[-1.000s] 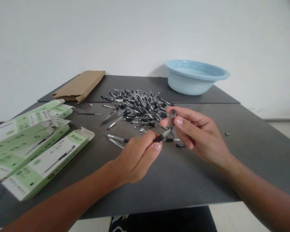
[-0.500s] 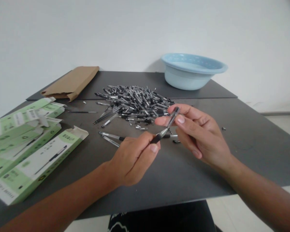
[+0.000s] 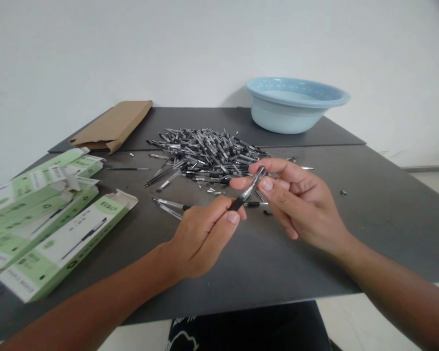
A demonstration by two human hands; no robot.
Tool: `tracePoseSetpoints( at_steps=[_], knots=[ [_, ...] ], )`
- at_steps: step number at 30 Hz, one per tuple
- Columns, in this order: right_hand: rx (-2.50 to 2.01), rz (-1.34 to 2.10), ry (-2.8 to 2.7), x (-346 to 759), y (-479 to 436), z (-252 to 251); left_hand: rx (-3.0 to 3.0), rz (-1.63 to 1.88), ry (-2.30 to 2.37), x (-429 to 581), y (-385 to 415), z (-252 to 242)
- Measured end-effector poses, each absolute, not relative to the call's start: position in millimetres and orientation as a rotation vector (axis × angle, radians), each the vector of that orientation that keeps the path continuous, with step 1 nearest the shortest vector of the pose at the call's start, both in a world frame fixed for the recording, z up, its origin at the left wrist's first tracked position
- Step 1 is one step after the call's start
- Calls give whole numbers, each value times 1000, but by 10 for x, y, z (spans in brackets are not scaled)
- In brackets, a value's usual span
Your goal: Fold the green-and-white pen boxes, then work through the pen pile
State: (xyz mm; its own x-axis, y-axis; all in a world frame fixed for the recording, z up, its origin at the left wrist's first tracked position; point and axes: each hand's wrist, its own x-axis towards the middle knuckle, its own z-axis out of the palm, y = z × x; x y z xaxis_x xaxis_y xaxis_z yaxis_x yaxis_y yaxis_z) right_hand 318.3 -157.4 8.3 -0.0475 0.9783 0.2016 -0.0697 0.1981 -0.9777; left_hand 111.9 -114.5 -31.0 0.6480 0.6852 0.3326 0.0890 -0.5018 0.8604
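Note:
My left hand (image 3: 207, 234) is closed around the black rubber grip of a gel pen (image 3: 238, 201). The pen slants up to the right, its silver cone end pointing toward my right hand (image 3: 296, 200). Thumb and fingertips of that hand pinch a clear pen cap with a dark end (image 3: 258, 179), which appears to sit over the cone. Behind both hands spreads a heap of clear and black gel pens (image 3: 208, 151). Two more pens (image 3: 170, 204) lie just beyond my left hand, partly hidden by it.
Green and white pen boxes (image 3: 69, 239) overlap at the left. Behind them lies a brown paper bag (image 3: 109, 124). A light blue basin (image 3: 292, 114) stands at the back right of the dark table (image 3: 380, 229). Small loose bits (image 3: 344, 193) lie on the tabletop.
My right hand has moved slightly left and down, bringing the cap closer to my left hand along the pen. The whole view has shifted a little.

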Motion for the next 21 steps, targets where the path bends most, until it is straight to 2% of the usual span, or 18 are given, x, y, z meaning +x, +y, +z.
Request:
tracePoseSetpoints(
  at_steps=[5, 13, 21],
  knots=[
    [-1051, 951, -1409, 3183, -1561, 9, 2001, 830, 645, 1120, -1127, -319],
    [-1216, 218, -1667, 3334, -1557, 44, 2250, 852, 601, 1119, -1059, -341],
    [-1232, 263, -1650, 3316, -1532, -9, 2347, 920, 641, 1130, -1014, -371]
  ],
)
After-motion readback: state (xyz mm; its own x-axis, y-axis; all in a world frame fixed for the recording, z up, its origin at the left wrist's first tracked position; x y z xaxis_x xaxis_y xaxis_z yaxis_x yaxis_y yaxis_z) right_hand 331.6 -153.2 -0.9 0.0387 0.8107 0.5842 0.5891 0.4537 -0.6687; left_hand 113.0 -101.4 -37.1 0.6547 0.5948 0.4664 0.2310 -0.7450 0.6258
